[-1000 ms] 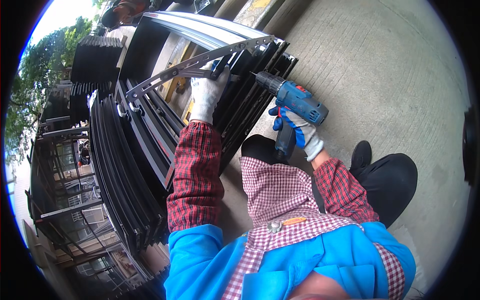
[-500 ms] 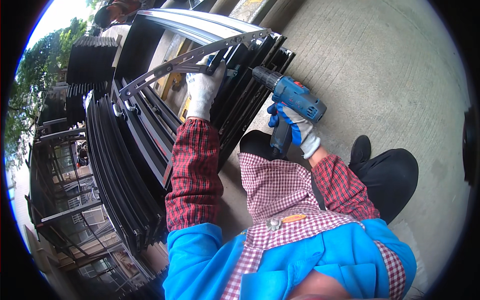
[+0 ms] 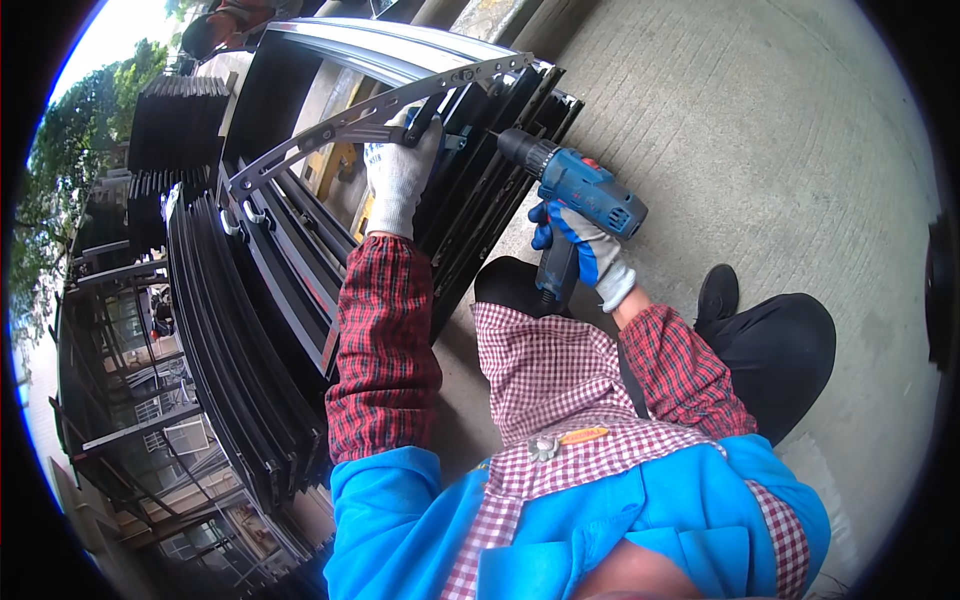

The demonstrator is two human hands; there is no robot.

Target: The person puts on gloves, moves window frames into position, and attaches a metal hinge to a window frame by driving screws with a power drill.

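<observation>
My right hand [image 3: 588, 250], in a blue-and-white glove, is wrapped round the grip of a blue cordless drill [image 3: 590, 190]. The drill's black chuck points up and left toward the edges of the stacked dark frames [image 3: 500, 170], with a thin bit at its tip, apart from them. My left hand [image 3: 402, 180], in a white glove, closes on the short dark arm of a metal window stay [image 3: 345, 130]. This long, perforated stay slants across the top frame. The left fingertips are partly hidden behind the arm.
Dark frame profiles [image 3: 225, 330] stand in long rows at the left, with further stacks [image 3: 178, 125] behind. Pale metal profiles [image 3: 400, 50] lie at the top. Another person [image 3: 225, 28] is at the upper left. Concrete floor [image 3: 740, 150] extends to the right.
The whole view has shifted slightly, so things appear a little further left. My hands keep the same holds on the drill and the stay.
</observation>
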